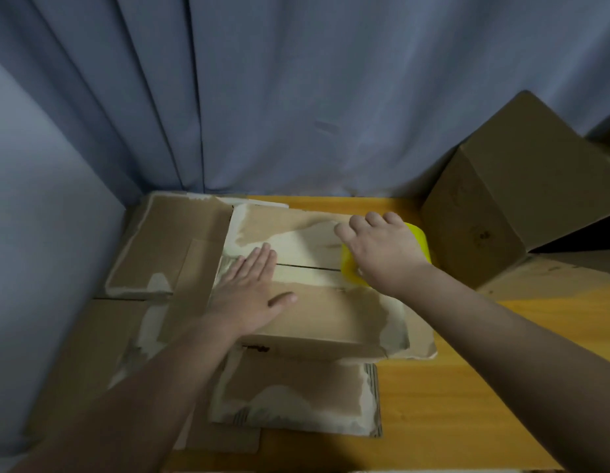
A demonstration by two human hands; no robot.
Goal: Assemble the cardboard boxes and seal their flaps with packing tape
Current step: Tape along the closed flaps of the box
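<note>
A worn cardboard box (331,312) stands in the middle of the table with its two top flaps folded shut, a dark seam running between them. My left hand (252,288) lies flat on the flaps at the left end of the seam, fingers straight. My right hand (385,250) grips a yellow tape dispenser (418,238) at the right end of the seam, fingers curled over it. The dispenser is mostly hidden under the hand, and I cannot make out any tape strip.
An assembled cardboard box (508,199) lies tilted at the back right. Flattened cardboard pieces (167,240) lie to the left and in front (293,401) of the middle box. The wooden table (450,387) shows at the right. A blue curtain (296,97) hangs behind.
</note>
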